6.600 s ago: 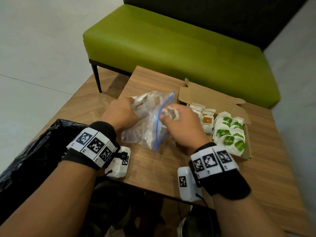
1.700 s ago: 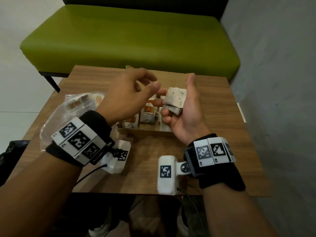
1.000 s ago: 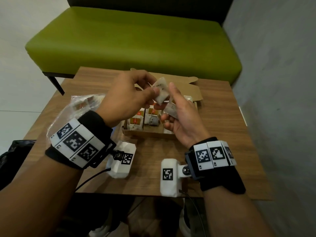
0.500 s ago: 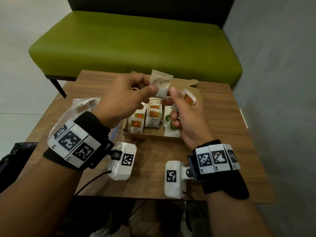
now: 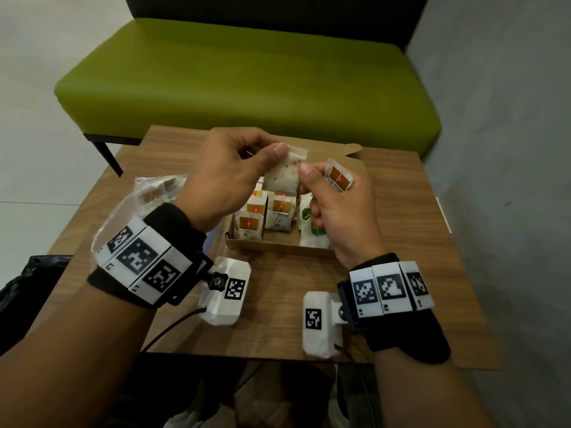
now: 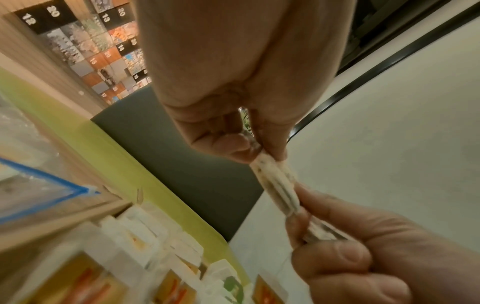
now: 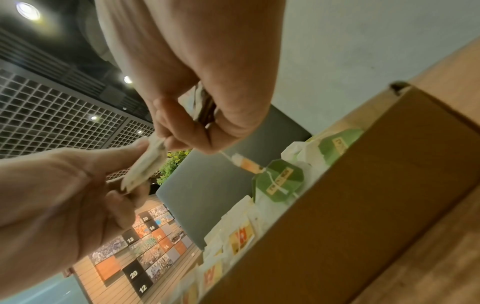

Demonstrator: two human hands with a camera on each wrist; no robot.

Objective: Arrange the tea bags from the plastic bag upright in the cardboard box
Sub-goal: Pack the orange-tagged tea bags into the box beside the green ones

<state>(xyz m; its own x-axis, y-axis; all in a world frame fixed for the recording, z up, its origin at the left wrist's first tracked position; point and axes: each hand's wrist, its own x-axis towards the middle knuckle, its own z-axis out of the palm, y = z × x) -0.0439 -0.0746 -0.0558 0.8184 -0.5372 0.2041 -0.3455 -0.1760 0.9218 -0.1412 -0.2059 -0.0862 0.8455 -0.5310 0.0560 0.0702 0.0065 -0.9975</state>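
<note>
Above the open cardboard box, both hands hold one speckled white tea bag. My left hand pinches its top edge, and my right hand pinches its lower right corner. The right fingers also hold a second tea bag with an orange tag. The left wrist view shows the shared tea bag edge-on between the two pinches. In the right wrist view the second bag's orange tag hangs below my right hand. Several tea bags stand upright in the box. The plastic bag lies on the left.
The box sits on a small wooden table whose right edge is close to a grey wall. A green bench stands behind the table. A black bag lies low at the left. The box flap stands open at the back.
The left hand took the top tea bag from the right hand's small stack. Both hands now hold it, slightly lower over the box. The second bag stays in the right fingers.
</note>
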